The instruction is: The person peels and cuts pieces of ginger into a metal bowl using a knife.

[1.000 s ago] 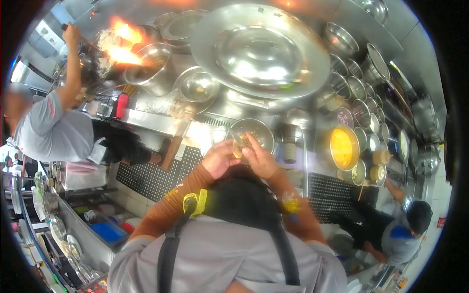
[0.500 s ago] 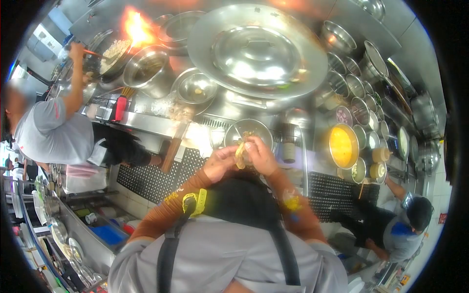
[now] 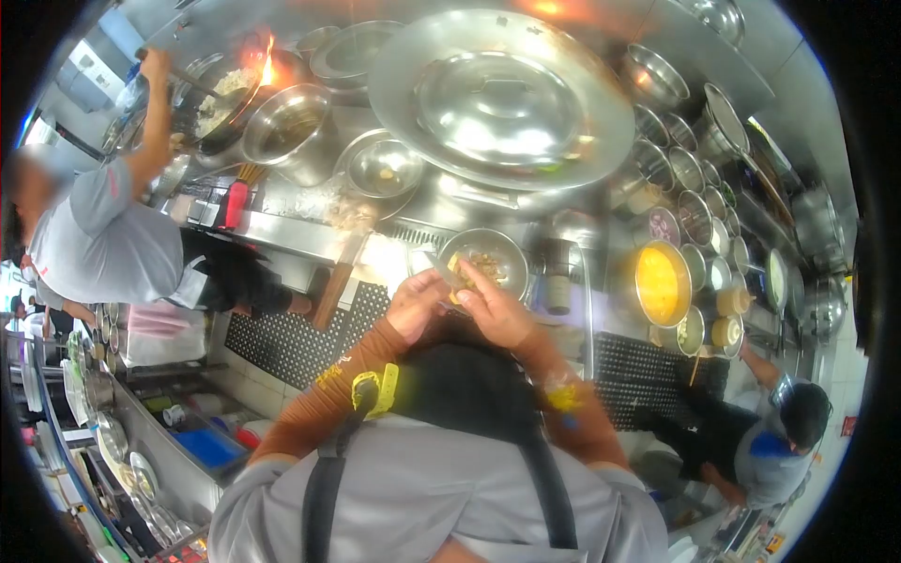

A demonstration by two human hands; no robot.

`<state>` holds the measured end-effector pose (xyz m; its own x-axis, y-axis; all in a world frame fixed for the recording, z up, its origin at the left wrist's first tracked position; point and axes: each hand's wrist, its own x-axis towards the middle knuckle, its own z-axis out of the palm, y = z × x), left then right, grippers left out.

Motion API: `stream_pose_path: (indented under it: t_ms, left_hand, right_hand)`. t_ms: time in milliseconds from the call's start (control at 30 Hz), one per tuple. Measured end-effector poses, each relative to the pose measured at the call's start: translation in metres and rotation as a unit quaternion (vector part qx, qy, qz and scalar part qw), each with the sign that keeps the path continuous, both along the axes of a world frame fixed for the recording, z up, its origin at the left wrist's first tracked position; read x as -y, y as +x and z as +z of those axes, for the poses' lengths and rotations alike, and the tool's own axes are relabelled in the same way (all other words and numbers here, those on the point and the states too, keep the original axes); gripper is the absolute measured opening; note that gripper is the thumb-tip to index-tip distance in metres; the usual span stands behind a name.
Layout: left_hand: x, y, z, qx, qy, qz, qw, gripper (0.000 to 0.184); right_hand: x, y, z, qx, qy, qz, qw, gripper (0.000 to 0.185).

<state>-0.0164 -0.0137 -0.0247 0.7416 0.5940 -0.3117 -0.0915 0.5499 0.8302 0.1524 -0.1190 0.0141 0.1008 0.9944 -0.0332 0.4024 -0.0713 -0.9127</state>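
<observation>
My left hand (image 3: 418, 305) is closed on a yellowish, thin-looking piece (image 3: 456, 277) in front of my chest. On the piece's other side my right hand (image 3: 496, 310) grips it between thumb and fingers. Just beyond my fingertips is a steel bowl (image 3: 514, 255) with chopped brownish-yellow bits in it. A flat silver utensil (image 3: 439, 266) slants between the bowl's left side and my fingers; which hand touches it, if any, cannot be made out.
A large domed steel lid (image 3: 497, 103) lies beyond the bowl. A co-worker (image 3: 103, 225) at the left stirs a wok (image 3: 221, 108) beside flame. To the right are a yellow-filled bowl (image 3: 662, 284), several small containers and another person (image 3: 779, 441).
My hands drew together round the piece, then parted slightly, with my right fingers now stretched toward the bowl. The flame at the left has shrunk, and the co-worker's stirring arm has shifted.
</observation>
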Motion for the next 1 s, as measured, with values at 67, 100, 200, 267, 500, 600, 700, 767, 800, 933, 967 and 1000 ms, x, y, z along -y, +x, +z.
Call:
stream_pose_path:
  t_ms: [67, 100, 200, 267, 500, 600, 700, 767, 800, 933, 967, 1000]
  left_hand:
    - [-0.003, -0.001, 0.001, -0.016, 0.023, -0.012, 1.0, 0.03]
    - [-0.002, 0.0, 0.004, -0.015, 0.016, -0.006, 1.0, 0.03]
    - [0.001, 0.001, 0.011, -0.008, -0.006, 0.007, 1.0, 0.03]
    - [0.001, 0.001, 0.011, 0.001, -0.021, 0.005, 1.0, 0.031]
    - [0.003, 0.002, 0.018, -0.025, 0.021, 0.005, 0.999, 0.024]
    - [0.002, 0.0, 0.021, -0.018, 0.029, -0.007, 0.999, 0.019]
    - [0.004, -0.002, 0.024, -0.017, 0.018, -0.009, 1.0, 0.017]
    - [0.003, -0.004, 0.018, -0.009, 0.015, -0.011, 1.0, 0.019]
    - [0.002, -0.006, 0.015, -0.017, 0.017, -0.017, 1.0, 0.02]
    - [0.006, -0.009, 0.018, -0.025, 0.009, -0.029, 0.999, 0.025]
    - [0.008, -0.008, 0.023, -0.022, 0.003, -0.03, 0.999, 0.026]
    - [0.009, -0.007, 0.027, -0.011, 0.001, -0.018, 1.0, 0.026]
  right_hand:
    - [0.001, -0.003, 0.002, 0.022, -0.004, 0.019, 1.0, 0.06]
    - [0.001, -0.003, 0.001, 0.028, 0.003, 0.021, 0.999, 0.061]
    - [0.002, -0.003, -0.002, 0.043, 0.011, 0.025, 0.999, 0.064]
    - [0.003, -0.003, 0.001, 0.044, 0.003, 0.025, 0.999, 0.064]
    - [0.005, -0.003, -0.001, 0.032, -0.002, 0.016, 0.999, 0.063]
    - [0.006, -0.003, 0.003, 0.018, -0.03, 0.01, 0.999, 0.061]
    - [0.006, -0.002, -0.004, 0.015, -0.022, 0.008, 1.0, 0.058]
    - [0.006, -0.001, -0.006, 0.024, -0.019, 0.004, 1.0, 0.056]
    - [0.006, -0.001, -0.004, 0.024, -0.021, 0.003, 0.999, 0.056]
    - [0.003, 0.009, -0.022, 0.008, -0.012, -0.048, 0.999, 0.052]
    - [0.003, 0.013, -0.034, -0.001, -0.006, -0.073, 0.997, 0.051]
    - [0.003, 0.014, -0.03, -0.017, -0.009, -0.075, 0.997, 0.05]
